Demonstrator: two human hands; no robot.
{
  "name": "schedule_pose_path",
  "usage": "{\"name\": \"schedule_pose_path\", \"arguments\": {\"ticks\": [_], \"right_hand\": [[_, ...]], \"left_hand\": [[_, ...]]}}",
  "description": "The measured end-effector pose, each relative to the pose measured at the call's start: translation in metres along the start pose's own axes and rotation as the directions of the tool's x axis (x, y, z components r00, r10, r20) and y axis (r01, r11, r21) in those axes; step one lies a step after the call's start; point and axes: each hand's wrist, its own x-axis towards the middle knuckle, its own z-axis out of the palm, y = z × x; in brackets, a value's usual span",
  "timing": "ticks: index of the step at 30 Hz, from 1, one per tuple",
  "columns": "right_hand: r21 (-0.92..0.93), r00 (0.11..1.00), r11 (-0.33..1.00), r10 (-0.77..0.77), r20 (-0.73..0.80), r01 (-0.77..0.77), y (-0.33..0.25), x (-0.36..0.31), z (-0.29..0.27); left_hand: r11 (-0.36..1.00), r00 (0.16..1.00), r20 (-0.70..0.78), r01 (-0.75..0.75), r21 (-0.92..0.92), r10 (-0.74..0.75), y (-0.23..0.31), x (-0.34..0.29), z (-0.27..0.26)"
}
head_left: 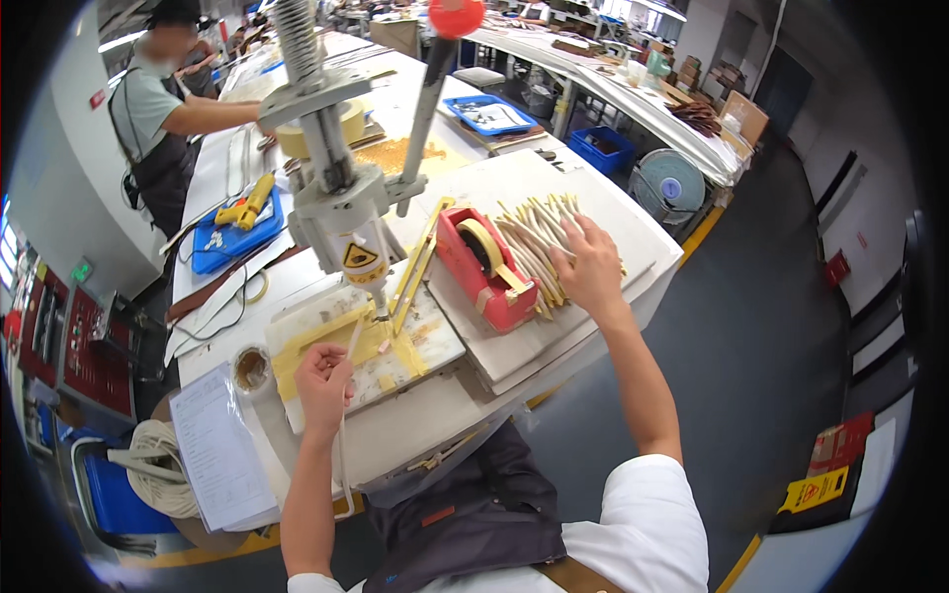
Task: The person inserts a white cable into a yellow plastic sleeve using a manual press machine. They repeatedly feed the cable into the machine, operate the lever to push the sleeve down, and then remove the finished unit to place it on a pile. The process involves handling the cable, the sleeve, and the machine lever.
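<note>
Worktop: a pale table (pixel 381 435) in a busy workshop, a co-worker (pixel 158 128) standing at its far left side
Press: a grey hand press (pixel 336 212) rising over a stained white board (pixel 435 336)
Left hand (pixel 324 383): fingers closed in a pinch on a pale cord (pixel 354 341), whose far end points up just left of the press tip
Right hand (pixel 591 262): fingers partly spread and curved over the cord pile (pixel 539 242); I cannot tell whether they grip one
Cord pile: under the right hand, just right of the red tape dispenser (pixel 463 272), well apart from the left hand
Cord handling: best pinched well back from its end, kept straight, fingertips clear of the press tip
Picking: lifting a single cord by one end should leave the others lying neatly side by side
</note>
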Motion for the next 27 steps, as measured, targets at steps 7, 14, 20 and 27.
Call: {"name": "schedule_pose_path", "arguments": {"ticks": [7, 14, 20, 27], "right_hand": [[0.608, 0.993, 0.786, -0.065, -0.098, 0.111, -0.083, -0.013, -0.045], [0.454, 0.455, -0.092, -0.359, 0.815, -0.886, -0.175, -0.061, -0.015], [0.393, 0.388, -0.095, -0.485, 0.784, -0.914, -0.191, -0.067, 0.005], [0.615, 0.546, 0.313, -0.287, 0.787, -0.723, -0.185, -0.056, 0.027]], "left_hand": [[0.993, 0.993, -0.026, -0.116, -0.033, 0.115, -0.002, -0.010, -0.001], [0.995, 0.984, 0.165, 0.082, -0.055, -0.072, 0.029, -0.081, 0.017], [0.958, 0.952, 0.111, 0.277, 0.078, -0.285, 0.037, -0.121, -0.016], [0.841, 0.978, -0.190, 0.034, 0.540, 0.083, 0.067, -0.115, -0.088]]}}
